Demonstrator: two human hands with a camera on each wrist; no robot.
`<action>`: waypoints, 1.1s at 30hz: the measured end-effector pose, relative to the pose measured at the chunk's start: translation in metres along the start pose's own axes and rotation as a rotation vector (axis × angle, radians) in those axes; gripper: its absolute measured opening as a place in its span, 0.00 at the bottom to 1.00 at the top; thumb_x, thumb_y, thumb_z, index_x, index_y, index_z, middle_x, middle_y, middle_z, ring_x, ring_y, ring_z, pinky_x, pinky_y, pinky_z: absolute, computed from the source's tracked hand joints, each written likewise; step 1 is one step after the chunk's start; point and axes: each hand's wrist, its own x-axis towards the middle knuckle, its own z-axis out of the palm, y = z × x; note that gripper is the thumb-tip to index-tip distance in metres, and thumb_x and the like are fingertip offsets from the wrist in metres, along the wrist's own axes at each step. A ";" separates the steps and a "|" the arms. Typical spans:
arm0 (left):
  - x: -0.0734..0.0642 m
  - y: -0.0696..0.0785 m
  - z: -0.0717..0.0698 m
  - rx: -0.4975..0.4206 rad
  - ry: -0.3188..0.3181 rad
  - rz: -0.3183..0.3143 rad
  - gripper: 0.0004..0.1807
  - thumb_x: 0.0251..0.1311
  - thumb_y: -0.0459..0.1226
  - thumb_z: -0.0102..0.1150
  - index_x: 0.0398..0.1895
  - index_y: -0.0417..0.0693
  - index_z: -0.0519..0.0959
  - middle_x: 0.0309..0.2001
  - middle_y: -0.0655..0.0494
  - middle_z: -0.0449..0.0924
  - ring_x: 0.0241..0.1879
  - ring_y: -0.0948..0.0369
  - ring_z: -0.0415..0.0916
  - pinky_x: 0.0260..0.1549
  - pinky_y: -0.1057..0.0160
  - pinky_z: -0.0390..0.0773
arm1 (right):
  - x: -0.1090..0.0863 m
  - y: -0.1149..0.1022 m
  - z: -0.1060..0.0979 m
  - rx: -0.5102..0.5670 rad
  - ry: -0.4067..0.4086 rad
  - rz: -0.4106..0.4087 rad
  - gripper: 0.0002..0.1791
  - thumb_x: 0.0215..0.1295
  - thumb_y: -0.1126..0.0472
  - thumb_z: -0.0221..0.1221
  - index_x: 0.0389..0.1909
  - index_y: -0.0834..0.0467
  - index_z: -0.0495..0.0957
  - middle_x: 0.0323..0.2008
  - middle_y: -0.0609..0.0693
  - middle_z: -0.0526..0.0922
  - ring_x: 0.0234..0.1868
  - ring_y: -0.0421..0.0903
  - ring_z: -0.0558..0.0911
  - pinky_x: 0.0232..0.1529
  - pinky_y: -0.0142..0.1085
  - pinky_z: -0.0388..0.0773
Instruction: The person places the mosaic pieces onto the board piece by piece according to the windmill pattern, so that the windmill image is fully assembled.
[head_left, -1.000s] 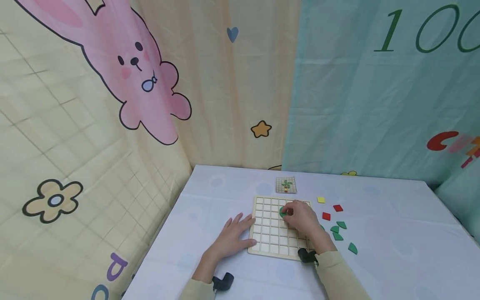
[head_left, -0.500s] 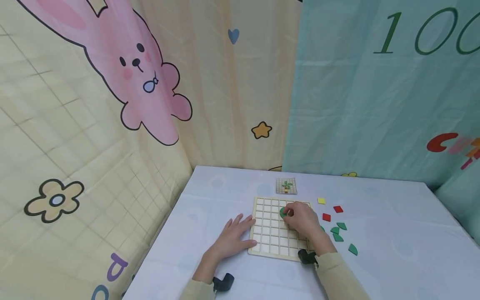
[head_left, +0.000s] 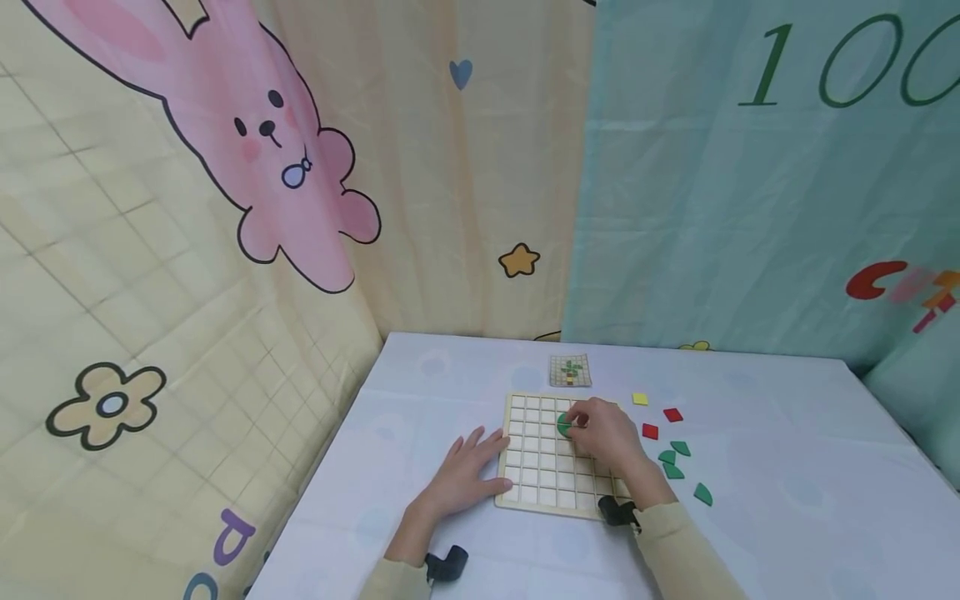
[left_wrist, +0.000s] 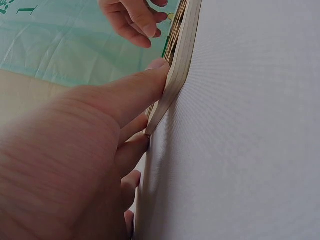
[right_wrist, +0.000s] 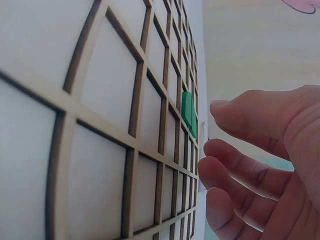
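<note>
Flat on the table lies a square wooden grid board (head_left: 534, 479). My left hand (head_left: 467, 475) has its fingers spread along the board's left edge, with the thumb touching the near corner. Over the upper part of the board, my right hand (head_left: 603, 435) has its fingers loosely bent, fingertips right beside green pieces (head_left: 563, 423) set in the grid. In the right wrist view, thumb and fingers are apart with nothing between them, and the green pieces (right_wrist: 188, 114) sit in neighbouring cells. The hand hides part of the board's right side in the head view.
Behind the board lies a small pattern card (head_left: 570, 370) showing a green, yellow and red figure on a grid. To the right are a yellow square (head_left: 640, 399), red squares (head_left: 650, 432) and several loose green quarter-round pieces (head_left: 702, 494). A curtain stands behind the table.
The right hand stays at the green pieces, its fingertips shifting only slightly. The left hand has not moved. The whole head view shifts a little.
</note>
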 end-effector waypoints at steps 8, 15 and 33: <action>-0.002 -0.001 0.000 -0.009 -0.001 0.004 0.40 0.64 0.57 0.61 0.77 0.56 0.64 0.77 0.61 0.57 0.79 0.52 0.40 0.75 0.42 0.38 | -0.006 0.005 -0.004 0.026 -0.001 0.010 0.09 0.61 0.58 0.69 0.42 0.51 0.87 0.35 0.45 0.80 0.35 0.47 0.76 0.33 0.39 0.76; -0.002 -0.002 0.000 -0.014 0.003 0.008 0.40 0.64 0.57 0.60 0.77 0.56 0.64 0.77 0.61 0.57 0.79 0.51 0.40 0.75 0.42 0.38 | -0.014 0.008 -0.011 0.018 0.032 0.005 0.10 0.61 0.59 0.70 0.44 0.51 0.87 0.37 0.46 0.81 0.37 0.47 0.77 0.34 0.40 0.78; -0.003 0.001 -0.001 -0.004 0.003 0.017 0.40 0.65 0.57 0.60 0.77 0.55 0.64 0.77 0.59 0.58 0.79 0.51 0.41 0.75 0.42 0.39 | -0.032 0.042 -0.035 -0.017 0.092 0.014 0.13 0.63 0.60 0.69 0.48 0.55 0.85 0.39 0.49 0.83 0.38 0.48 0.80 0.33 0.42 0.80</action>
